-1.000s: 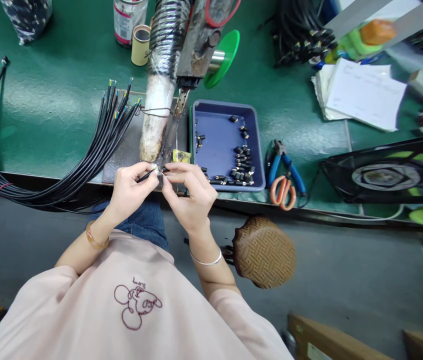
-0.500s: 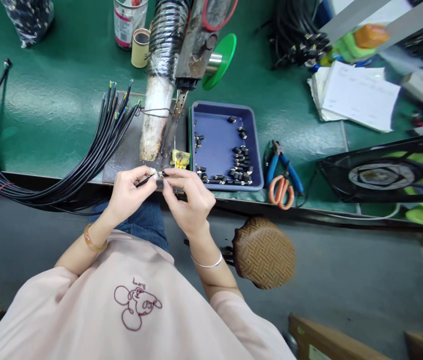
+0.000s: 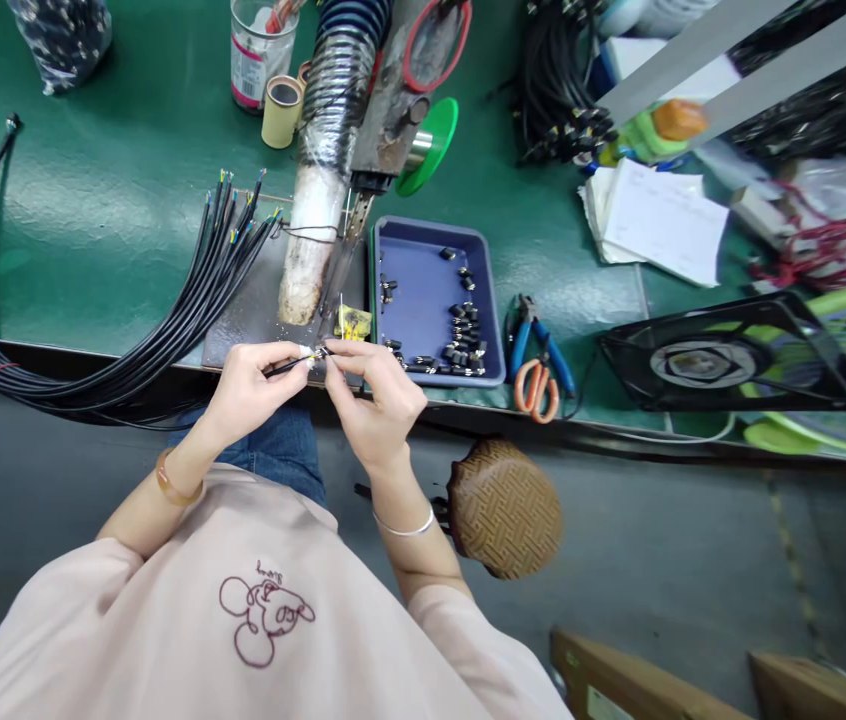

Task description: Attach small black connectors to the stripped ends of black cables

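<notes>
Since half a second ago, the view is swinging right, showing more of the green racket [image 3: 835, 385], its far end running out of sight. Over the bench's front edge, the left hand [image 3: 247, 390] is pinching a black cable [image 3: 286, 368]; the right hand [image 3: 378, 395] is pinching a small part [image 3: 325, 352] at its tip, fingers hiding too much for me to identify it. Soldering iron [image 3: 352, 235] and wrapped hose [image 3: 312, 210] are crowding the space ahead; the blue tray [image 3: 419, 295] is sitting close rightward, green bench [image 3: 543, 215] stretching beyond.
</notes>
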`<state>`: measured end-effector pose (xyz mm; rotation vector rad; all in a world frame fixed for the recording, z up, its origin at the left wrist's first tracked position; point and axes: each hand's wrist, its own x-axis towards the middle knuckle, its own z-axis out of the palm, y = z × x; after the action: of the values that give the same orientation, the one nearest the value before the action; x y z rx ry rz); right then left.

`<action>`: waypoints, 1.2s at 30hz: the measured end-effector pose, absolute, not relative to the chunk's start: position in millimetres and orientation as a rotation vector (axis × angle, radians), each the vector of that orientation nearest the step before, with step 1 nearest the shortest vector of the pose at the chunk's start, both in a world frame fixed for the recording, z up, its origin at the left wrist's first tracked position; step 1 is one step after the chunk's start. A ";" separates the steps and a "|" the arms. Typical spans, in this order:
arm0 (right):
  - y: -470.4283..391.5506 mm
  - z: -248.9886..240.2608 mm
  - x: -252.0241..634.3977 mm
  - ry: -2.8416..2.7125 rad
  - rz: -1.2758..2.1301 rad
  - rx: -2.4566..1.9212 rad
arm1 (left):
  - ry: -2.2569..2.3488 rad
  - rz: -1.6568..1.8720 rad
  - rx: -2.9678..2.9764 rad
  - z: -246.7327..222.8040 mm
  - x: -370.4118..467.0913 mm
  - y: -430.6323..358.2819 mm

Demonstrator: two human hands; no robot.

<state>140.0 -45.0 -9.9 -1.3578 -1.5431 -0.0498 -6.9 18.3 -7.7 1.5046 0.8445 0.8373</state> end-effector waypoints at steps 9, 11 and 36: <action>-45.3 -7.6 140.4 -1.340 0.360 -1.405 | 0.750 0.781 1.375 -11.6 -10.7 23.9; -46.4 -7.8 139.9 -1.352 0.331 -1.414 | 0.761 0.780 1.389 -12.3 -11.0 22.2; -41.0 -13.9 140.7 -1.623 -0.159 -1.371 | 0.919 0.790 1.677 -10.7 -4.1 21.1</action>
<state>140.7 -41.0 -13.9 -1.3707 -1.6229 -0.1593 -4.1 21.1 -10.7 1.6769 0.9186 0.7902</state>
